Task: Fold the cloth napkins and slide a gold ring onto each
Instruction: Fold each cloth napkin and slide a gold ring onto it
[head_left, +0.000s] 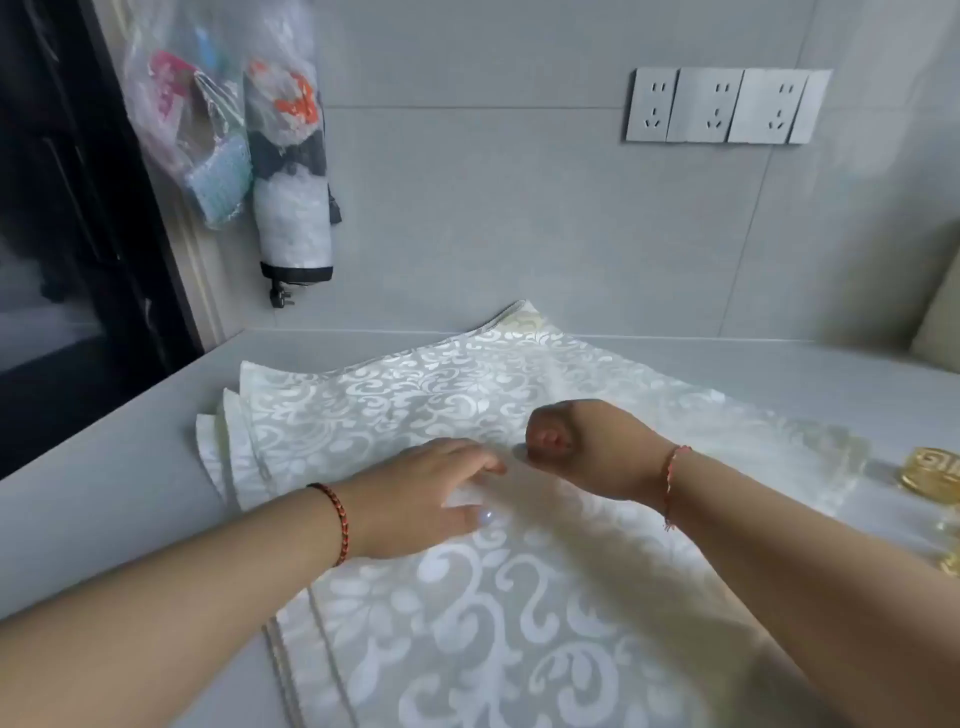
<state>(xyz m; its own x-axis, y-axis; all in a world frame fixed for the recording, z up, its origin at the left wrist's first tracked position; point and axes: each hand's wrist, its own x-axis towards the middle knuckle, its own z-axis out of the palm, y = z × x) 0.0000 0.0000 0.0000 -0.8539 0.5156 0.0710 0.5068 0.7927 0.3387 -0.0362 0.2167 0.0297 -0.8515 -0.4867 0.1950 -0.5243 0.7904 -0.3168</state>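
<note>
Napkins (415, 395) of white damask lie in a fanned stack across the grey table (104, 499), several corners showing at the left edge, and the top one is spread flat, running toward the camera. Folding looks to be the step in hand, at its very start: the top napkin shows no clear crease yet.

Left hand (431, 493) rests on the cloth near its middle, fingers fairly straight and pressing down, so that grip is spread and holds nothing. Right hand (576, 441) is curled into a loose fist just beside it, knuckles up; it appears to be pinching a small ridge of the top napkin between thumb and fingers, though blur leaves that uncertain.

Gold rings (935, 475) sit at the far right edge of the table, well apart from both hands and untouched, partly cut off by the frame.

Next, I judge, the pinched part needs lifting and carrying over while the left hand pins the rest, taking care that only the top layer comes up and the napkins below stay put. Ringing comes only after the fold is narrow enough to pass through
</note>
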